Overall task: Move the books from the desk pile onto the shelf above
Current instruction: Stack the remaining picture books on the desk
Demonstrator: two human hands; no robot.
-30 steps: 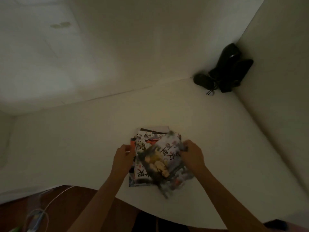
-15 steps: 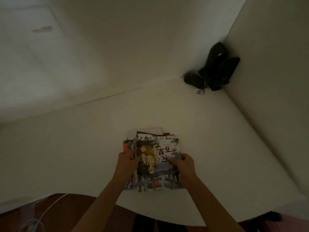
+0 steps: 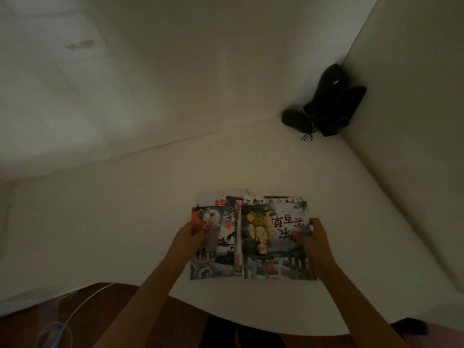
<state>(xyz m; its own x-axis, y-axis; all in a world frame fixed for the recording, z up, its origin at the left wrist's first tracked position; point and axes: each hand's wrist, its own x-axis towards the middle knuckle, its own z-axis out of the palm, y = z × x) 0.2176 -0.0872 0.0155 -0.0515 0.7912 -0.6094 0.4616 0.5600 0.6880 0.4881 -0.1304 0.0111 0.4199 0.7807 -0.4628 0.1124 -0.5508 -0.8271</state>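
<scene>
A pile of thin illustrated books lies on the white desk [image 3: 113, 234] near its front edge. The top book [image 3: 271, 244], with a figure and large dark characters on its cover, sits at the right of the pile. My right hand [image 3: 311, 242] grips its right edge, thumb on the cover. My left hand [image 3: 189, 237] holds the left edge of a lower book [image 3: 206, 257] with a moon-like picture. Several more covers [image 3: 223, 200] peek out behind. No shelf is in view.
A black object with thin cords [image 3: 326, 106] sits in the far right corner where the walls meet. White walls close the desk at the back and right. A white cable [image 3: 75, 315] hangs over the brown floor at lower left.
The top book has slid right with my right hand, uncovering the books beneath. My left hand has shifted left onto the lower book's edge.
</scene>
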